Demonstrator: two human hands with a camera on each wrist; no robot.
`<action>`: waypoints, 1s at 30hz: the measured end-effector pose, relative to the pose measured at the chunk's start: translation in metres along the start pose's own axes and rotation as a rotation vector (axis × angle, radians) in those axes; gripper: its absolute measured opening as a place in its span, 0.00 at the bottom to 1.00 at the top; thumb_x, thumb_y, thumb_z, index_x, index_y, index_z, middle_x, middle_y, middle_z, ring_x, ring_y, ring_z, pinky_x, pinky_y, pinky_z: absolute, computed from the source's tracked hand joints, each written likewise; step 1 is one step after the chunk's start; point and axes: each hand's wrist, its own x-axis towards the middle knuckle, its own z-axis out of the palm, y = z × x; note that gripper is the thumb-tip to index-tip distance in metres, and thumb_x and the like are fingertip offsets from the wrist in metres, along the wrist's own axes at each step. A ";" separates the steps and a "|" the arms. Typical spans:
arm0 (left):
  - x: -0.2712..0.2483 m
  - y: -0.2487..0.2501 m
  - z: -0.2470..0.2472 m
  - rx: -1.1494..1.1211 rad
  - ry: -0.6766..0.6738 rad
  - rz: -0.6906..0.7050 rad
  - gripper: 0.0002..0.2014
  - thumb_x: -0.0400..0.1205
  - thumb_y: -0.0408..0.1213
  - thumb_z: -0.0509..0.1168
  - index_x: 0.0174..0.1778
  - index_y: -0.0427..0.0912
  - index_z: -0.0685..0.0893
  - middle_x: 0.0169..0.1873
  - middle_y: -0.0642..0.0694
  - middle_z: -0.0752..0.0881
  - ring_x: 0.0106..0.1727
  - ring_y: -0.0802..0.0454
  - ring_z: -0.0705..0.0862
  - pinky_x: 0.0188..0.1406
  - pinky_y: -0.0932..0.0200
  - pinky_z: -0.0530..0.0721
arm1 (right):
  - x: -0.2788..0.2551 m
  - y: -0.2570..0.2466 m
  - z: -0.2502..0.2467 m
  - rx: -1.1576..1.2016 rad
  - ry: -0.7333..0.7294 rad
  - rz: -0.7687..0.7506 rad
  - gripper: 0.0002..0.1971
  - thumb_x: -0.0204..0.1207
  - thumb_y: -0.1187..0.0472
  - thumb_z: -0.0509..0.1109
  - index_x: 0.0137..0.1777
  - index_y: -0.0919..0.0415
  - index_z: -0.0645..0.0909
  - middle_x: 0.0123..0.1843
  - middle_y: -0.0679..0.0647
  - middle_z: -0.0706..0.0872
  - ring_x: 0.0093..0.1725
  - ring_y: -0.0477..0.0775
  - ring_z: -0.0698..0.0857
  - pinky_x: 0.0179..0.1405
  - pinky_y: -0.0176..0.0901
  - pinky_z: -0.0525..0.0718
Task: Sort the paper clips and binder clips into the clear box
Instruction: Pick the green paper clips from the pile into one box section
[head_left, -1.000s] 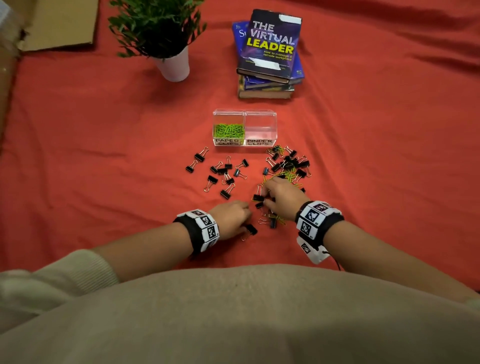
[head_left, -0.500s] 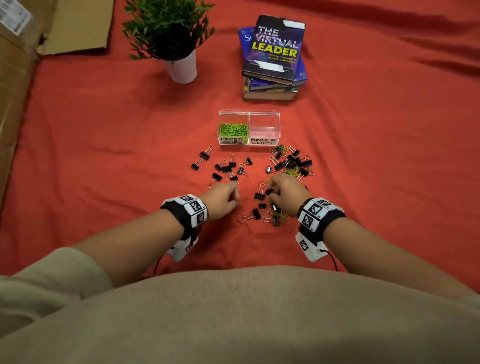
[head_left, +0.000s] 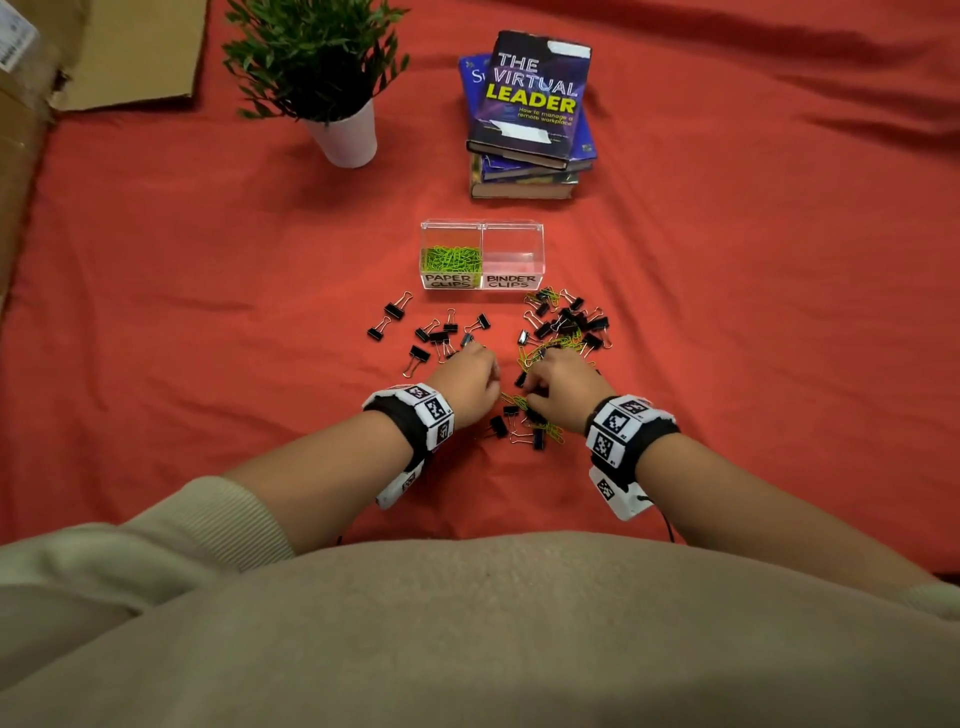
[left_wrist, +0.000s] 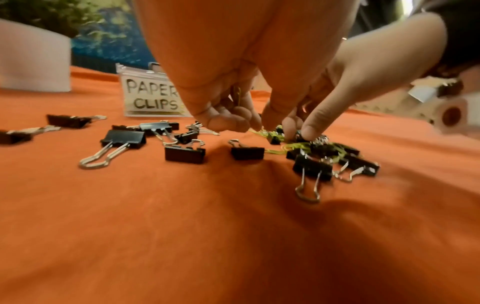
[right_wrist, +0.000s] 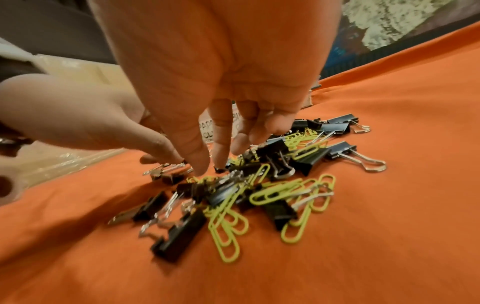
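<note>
Nearest the person, on the red cloth (head_left: 208, 322), lies a mixed heap of black binder clips (right_wrist: 179, 238) and green paper clips (right_wrist: 272, 193). Right hand (head_left: 563, 387) – fingers pointed down into the heap; whether they pinch anything cannot be told. Left hand (head_left: 467, 382) – fingers curled round a green paper clip (left_wrist: 237, 96). Beyond the hands, more binder clips are scattered. Farther, mid-cloth, stands the clear box (head_left: 483, 227): paper clips fill its left compartment. Toward the far edge: stacked books (head_left: 530, 104), potted plant (head_left: 317, 57)
</note>
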 end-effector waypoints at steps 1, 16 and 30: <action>0.001 0.000 0.003 0.063 -0.019 0.042 0.09 0.80 0.34 0.62 0.55 0.37 0.80 0.56 0.41 0.77 0.56 0.43 0.80 0.57 0.53 0.78 | -0.003 -0.001 0.002 -0.027 -0.008 -0.006 0.10 0.73 0.55 0.69 0.51 0.58 0.85 0.54 0.56 0.79 0.61 0.57 0.74 0.57 0.54 0.81; 0.000 0.003 0.012 0.415 -0.046 0.234 0.08 0.82 0.33 0.59 0.53 0.33 0.79 0.53 0.39 0.78 0.55 0.39 0.80 0.50 0.47 0.77 | -0.003 -0.008 0.003 0.298 0.028 0.127 0.07 0.73 0.62 0.67 0.38 0.64 0.83 0.37 0.58 0.86 0.40 0.56 0.83 0.46 0.50 0.84; 0.008 0.002 -0.005 -0.307 -0.043 -0.043 0.04 0.81 0.32 0.64 0.46 0.45 0.76 0.41 0.49 0.86 0.43 0.52 0.84 0.46 0.57 0.81 | -0.025 0.051 -0.038 1.452 0.048 0.337 0.12 0.78 0.76 0.61 0.57 0.68 0.81 0.39 0.59 0.85 0.34 0.51 0.84 0.34 0.35 0.87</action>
